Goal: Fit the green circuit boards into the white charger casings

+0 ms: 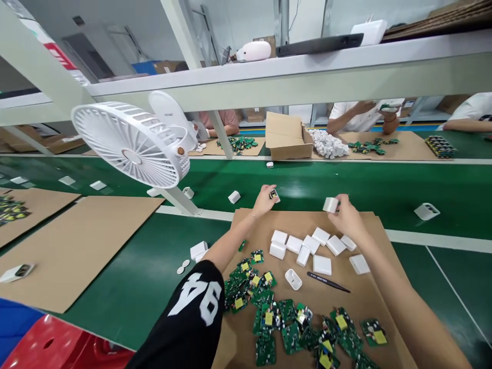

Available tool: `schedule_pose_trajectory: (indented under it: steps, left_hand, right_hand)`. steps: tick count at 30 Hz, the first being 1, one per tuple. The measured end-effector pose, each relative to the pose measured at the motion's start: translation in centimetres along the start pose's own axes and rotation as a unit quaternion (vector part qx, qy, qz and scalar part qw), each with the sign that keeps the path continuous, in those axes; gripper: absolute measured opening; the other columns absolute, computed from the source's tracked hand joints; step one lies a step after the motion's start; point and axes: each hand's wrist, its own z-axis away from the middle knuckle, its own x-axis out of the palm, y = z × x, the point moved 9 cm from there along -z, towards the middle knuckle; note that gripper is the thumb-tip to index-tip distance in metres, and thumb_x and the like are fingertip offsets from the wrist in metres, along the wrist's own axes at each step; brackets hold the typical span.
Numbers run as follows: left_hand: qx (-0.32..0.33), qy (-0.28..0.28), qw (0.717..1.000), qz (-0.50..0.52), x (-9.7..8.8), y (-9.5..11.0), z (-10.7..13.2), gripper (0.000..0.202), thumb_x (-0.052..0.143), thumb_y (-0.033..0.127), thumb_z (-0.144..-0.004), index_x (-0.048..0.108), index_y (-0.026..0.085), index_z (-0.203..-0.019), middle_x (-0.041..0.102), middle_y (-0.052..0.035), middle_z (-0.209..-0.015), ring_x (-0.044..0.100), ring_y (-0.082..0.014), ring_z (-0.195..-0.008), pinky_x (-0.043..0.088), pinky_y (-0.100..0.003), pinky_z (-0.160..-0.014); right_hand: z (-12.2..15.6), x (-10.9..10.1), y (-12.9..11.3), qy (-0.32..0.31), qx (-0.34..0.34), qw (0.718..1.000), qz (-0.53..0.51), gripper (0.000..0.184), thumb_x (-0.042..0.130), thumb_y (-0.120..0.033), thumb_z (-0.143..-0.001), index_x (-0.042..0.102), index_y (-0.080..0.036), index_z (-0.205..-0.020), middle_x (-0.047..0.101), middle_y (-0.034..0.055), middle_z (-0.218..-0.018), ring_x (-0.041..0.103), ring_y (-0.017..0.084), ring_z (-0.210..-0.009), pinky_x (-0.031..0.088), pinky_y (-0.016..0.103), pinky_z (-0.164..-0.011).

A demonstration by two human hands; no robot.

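My left hand (264, 201) is closed on a small white charger part (274, 196) with dark and yellow showing on it, held over the cardboard's far edge. To its right, my right hand (347, 218) pinches a white charger housing (330, 205) above the green belt. Between and below my hands, several white housings (322, 265) lie on the brown cardboard sheet (295, 218). An open white shell (293, 279) rests beside black tweezers (328, 282). Nearer to me spreads a heap of green circuit boards (269, 312), many bearing yellow-wrapped parts.
A green conveyor belt (369, 182) crosses ahead, carrying white housings such as one at the right (426, 211). A white fan (130, 146) stands at the left under a shelf beam (269, 84). Co-workers sit across; a cardboard box (290, 148) stands there. A red stool (57, 343) is lower left.
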Motion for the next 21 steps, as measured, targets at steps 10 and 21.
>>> schedule_pose_trajectory:
  steps: [10,21]
  left_hand:
    - [0.093,-0.117,0.987,-0.051,2.8,4.0,8.0,0.045,0.063,0.032,-0.083,0.055,0.017,-0.124,0.062,-0.0097,-0.11,0.061,-0.0228,-0.098,0.049,-0.034,-0.086]
    - [-0.083,0.0,0.992,0.094,-7.3,-2.2,26.9,0.039,0.074,0.046,-0.07,0.052,0.019,-0.087,0.061,-0.0021,-0.089,0.057,-0.0149,-0.074,0.047,-0.026,-0.066]
  right_hand:
    - [10.6,-0.8,-12.2,0.014,-0.247,0.969,-0.002,0.021,0.049,-0.019,-0.09,0.055,-0.018,-0.111,0.062,0.013,-0.099,0.061,0.029,-0.093,0.05,0.04,-0.076]
    - [16.0,8.8,-19.4,-0.215,-0.388,0.896,0.028,0.037,0.062,-0.002,-0.074,0.064,-0.015,-0.108,0.069,0.0129,-0.101,0.059,0.028,-0.105,0.044,0.043,-0.092]
